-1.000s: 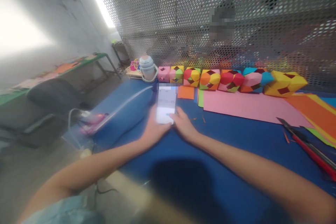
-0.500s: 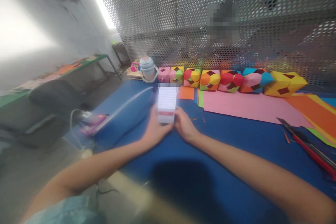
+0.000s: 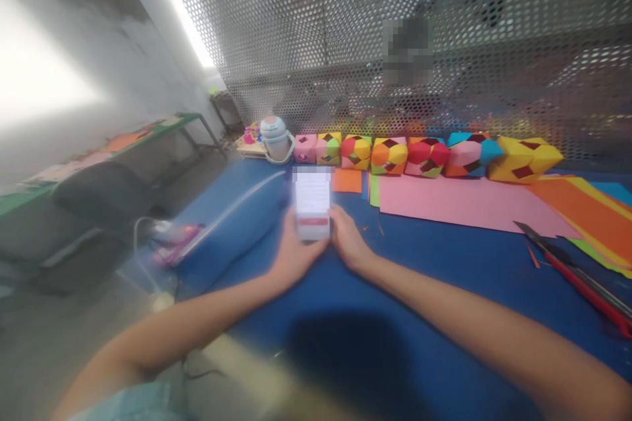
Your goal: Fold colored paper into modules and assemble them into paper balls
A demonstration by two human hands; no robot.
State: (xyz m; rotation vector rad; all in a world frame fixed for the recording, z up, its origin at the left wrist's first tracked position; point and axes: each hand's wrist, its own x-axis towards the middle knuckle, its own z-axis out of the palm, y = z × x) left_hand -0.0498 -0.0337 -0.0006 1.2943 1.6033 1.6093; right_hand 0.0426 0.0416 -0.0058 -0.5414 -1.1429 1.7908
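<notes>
A phone (image 3: 313, 200) with a lit white screen and a red bar near its bottom is held upright above the blue table (image 3: 296, 306). My left hand (image 3: 292, 251) grips its left side and lower edge, the thumb along the bottom. On the right edge my right hand (image 3: 348, 237) is closed round the phone, its fingers partly hidden behind it. Beyond stand several folded paper shapes (image 3: 389, 156) in a row. Pink paper (image 3: 454, 202) lies in front of them, beside a small orange sheet (image 3: 348, 181).
Red-handled scissors (image 3: 587, 286) lie at the right, near orange sheets (image 3: 587, 210). A white bucket-like container (image 3: 276, 139) stands behind the phone, left of the paper shapes. A perforated metal screen (image 3: 316, 39) rises behind. A pink object (image 3: 175, 245) with a white cable lies at the left.
The view has shifted slightly, so the phone, both hands and the paper shapes appear a little lower. Both hands keep hold of the phone.
</notes>
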